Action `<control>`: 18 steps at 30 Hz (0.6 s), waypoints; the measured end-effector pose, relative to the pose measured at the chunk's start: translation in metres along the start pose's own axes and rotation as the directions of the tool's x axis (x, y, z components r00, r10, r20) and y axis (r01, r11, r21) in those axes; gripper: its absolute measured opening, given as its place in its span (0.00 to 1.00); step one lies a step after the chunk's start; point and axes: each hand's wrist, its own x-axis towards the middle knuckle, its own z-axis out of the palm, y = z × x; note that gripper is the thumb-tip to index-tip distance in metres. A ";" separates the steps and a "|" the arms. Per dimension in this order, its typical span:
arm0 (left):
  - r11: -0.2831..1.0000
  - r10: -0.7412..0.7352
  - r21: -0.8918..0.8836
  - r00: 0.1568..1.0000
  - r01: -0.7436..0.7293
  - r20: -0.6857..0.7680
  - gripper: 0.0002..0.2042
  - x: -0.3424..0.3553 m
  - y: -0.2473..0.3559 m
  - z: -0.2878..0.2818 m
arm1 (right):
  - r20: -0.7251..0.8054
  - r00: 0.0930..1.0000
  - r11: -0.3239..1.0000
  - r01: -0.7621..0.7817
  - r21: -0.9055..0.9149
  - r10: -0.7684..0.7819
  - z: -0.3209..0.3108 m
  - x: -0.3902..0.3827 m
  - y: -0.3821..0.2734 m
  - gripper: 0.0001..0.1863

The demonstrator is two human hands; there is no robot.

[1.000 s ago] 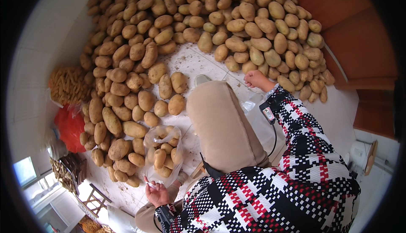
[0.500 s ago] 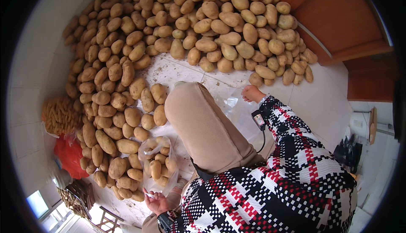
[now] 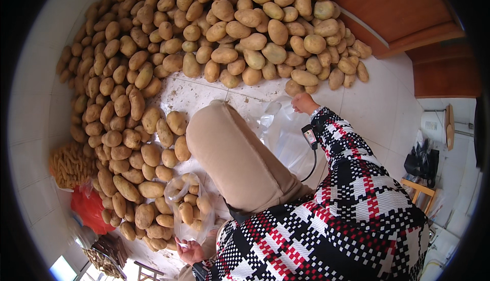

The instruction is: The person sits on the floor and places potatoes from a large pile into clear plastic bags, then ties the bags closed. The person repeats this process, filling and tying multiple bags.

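I have the left hand (image 3: pixel 191 252) at near left, fingers curled beside a potato-filled plastic bag (image 3: pixel 206 225); I can't tell what they pinch. Farther right, my right hand (image 3: pixel 304 103) bends its fingers at clear plastic (image 3: pixel 287 141), grip unclear. The potato heap (image 3: pixel 223 9) spreads far and left.

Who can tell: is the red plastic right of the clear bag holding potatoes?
No, the red plastic lies left of the clear bag.

Potatoes (image 3: pixel 143 76) heaped on the tiled floor (image 3: pixel 375 108) suggest a produce storeroom
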 end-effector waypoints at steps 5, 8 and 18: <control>1.000 0.021 0.018 0.995 -0.019 -0.099 0.16 0.004 0.002 0.003 | -0.190 0.966 0.983 0.182 0.010 -0.177 -0.024 0.020 -0.011 0.07; 0.999 0.034 0.041 0.986 -0.027 -0.161 0.16 0.007 0.003 0.007 | -0.280 0.956 0.962 0.150 0.229 -0.082 -0.039 0.025 -0.024 0.07; 0.999 -0.013 0.042 0.992 0.018 -0.122 0.11 0.011 -0.007 0.025 | -0.452 0.885 0.806 0.346 0.481 -0.110 -0.090 0.088 -0.051 0.12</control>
